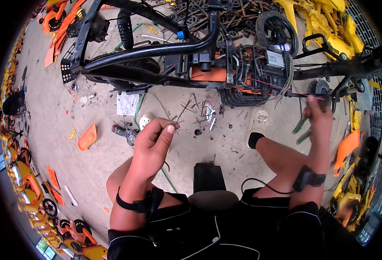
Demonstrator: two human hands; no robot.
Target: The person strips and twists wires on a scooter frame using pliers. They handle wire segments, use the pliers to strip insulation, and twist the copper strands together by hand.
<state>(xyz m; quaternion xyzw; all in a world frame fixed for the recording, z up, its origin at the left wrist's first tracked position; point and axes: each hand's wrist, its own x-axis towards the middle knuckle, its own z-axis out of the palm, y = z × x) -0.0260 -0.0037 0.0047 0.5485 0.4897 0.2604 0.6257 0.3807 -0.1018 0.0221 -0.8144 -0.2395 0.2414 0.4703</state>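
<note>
My left hand (153, 145) is closed in a pinch on a thin dark wire (183, 113), which sticks out past the fingertips above the floor. Over at the right, my right hand (318, 118) is closed around green-handled pliers (302, 125); the two handles hang apart below the fingers, and the jaws are hard to make out. A thin pinkish-red wire (301, 93) runs to that hand's fingertips from the bundle of wires (283, 89) on a black two-wheeler frame (152, 56). The frame's middle holds a grey box (274, 59) and an orange panel (209, 73).
Wire scraps and metal bits (209, 112) litter the concrete floor between my feet. A power tool (123, 133) lies beside my left shoe (146, 120). An orange plastic piece (87, 137) is farther left. Yellow panels (329, 26) and rusty metal parts (238, 17) are heaped at the back.
</note>
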